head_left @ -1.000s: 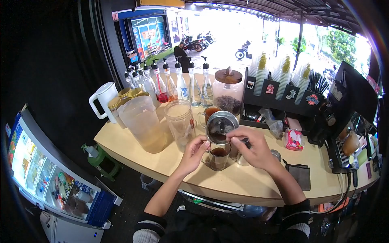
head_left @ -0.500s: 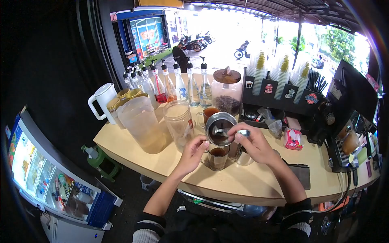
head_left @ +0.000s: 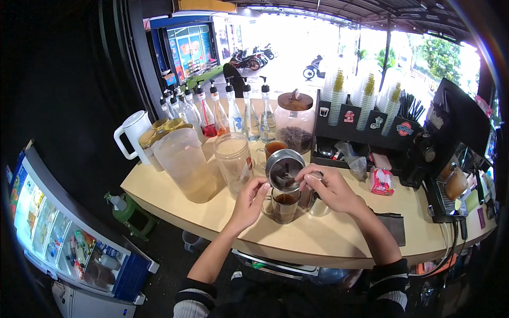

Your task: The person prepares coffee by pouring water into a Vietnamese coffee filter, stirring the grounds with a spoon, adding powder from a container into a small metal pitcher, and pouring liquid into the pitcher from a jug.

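Note:
A round metal pitcher (head_left: 285, 168), dark inside, is tipped toward me right above a glass mug (head_left: 284, 208) of dark liquid. My right hand (head_left: 330, 190) is closed round the handle at the pitcher's right side. On the left, the thumb and fingers of my left hand (head_left: 251, 201) are pinched together at the pitcher's lower rim, above the mug's handle; what lies between the fingertips is hidden. Another glass mug (head_left: 274, 147) with reddish-brown drink stands just behind. Partly behind my right hand is a metal cup (head_left: 319, 205).
Left of my hands stand a clear jar (head_left: 232, 159), a cloudy plastic pitcher (head_left: 185, 167) and a white jug (head_left: 132, 135). Pump bottles (head_left: 233, 114) and a wooden-lidded jar (head_left: 295, 124) line the back. To the right are a cup rack (head_left: 366, 127), a tissue pack (head_left: 382, 181) and a dark cloth (head_left: 391, 228).
The pitcher tips a little further, and the bright reflection inside it has shrunk. My right hand has shifted slightly left and down; my left hand stays almost in place.

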A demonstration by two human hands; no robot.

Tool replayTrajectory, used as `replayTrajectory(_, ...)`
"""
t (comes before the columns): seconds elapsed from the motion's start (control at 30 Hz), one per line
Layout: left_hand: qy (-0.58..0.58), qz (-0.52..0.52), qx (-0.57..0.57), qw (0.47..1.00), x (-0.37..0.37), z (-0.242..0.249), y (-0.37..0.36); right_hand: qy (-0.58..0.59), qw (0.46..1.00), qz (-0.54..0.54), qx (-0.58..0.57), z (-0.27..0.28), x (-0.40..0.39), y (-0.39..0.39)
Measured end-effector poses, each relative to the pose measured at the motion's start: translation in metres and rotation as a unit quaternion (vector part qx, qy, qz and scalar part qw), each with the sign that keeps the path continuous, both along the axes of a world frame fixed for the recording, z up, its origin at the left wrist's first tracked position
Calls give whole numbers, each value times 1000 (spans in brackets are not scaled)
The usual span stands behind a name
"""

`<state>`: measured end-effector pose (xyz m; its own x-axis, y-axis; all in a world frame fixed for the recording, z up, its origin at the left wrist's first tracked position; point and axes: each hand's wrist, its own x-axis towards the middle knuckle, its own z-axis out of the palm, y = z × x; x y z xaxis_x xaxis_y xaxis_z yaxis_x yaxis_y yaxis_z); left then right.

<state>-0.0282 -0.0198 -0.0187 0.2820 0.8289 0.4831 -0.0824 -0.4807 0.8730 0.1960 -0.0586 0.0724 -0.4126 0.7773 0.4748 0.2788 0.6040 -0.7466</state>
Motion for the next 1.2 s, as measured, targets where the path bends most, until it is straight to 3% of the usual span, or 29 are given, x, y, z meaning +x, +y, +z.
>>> replayTrajectory(0.07,-17,8,13,1000,-1,-2,3,-26,1000,1,-14,1,0,0)
replayTrajectory(0.13,-21,3,11,1000,0,-1,2,36,997,-58,26,-1,-3,1)
replayTrajectory(0.27,-6,8,21,1000,2,-4,5,133,989,-56,21,-9,-17,-4)
replayTrajectory(0.33,-15,1,20,1000,1,-7,10,34,995,-61,66,-7,-21,-9)
replayTrajectory(0.5,-18,-22,17,999,-4,-1,17,84,988,-93,95,-6,-28,-5)
replayTrajectory(0.57,-17,-16,20,1000,-7,5,19,9,997,-69,26,-2,-26,-6)
replayTrajectory(0.7,7,-17,67,998,-12,6,25,55,991,-100,64,-2,-29,-3)
replayTrajectory(0.87,52,-19,38,998,-18,11,28,-37,996,-73,-20,3,-23,-1)
replayTrajectory(1.0,60,-22,53,997,-18,12,28,-16,997,-71,24,12,-27,4)
replayTrajectory(1.17,81,-2,103,991,-18,19,23,-153,987,-41,9,29,-14,13)
replayTrajectory(1.2,81,-3,99,992,-17,18,23,-172,982,-59,-52,42,-15,11)
